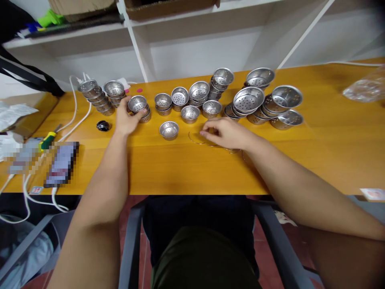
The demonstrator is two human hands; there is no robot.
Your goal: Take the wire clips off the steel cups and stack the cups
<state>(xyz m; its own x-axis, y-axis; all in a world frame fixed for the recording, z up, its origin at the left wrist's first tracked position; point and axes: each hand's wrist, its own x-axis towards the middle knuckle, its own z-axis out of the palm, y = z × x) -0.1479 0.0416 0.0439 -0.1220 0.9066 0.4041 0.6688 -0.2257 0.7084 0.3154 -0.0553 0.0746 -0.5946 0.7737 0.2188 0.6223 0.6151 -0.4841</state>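
Observation:
My left hand is closed round a short stack of small perforated metal cups, thumb on its right side and fingers on its left. My right hand hovers low over the table, its fingers curled together. Thin wire rings lie around and under its fingertips; whether one is pinched there is hidden. More wire rings show below the wrist. A single shallow perforated cup stands between my hands. Behind it are another shallow cup and several stacked ones.
Larger perforated cups are nested in leaning stacks at the right. Small stacks stand at the far left, near a black shiny object, a screwdriver, white cables and a phone. White shelving borders the table's back.

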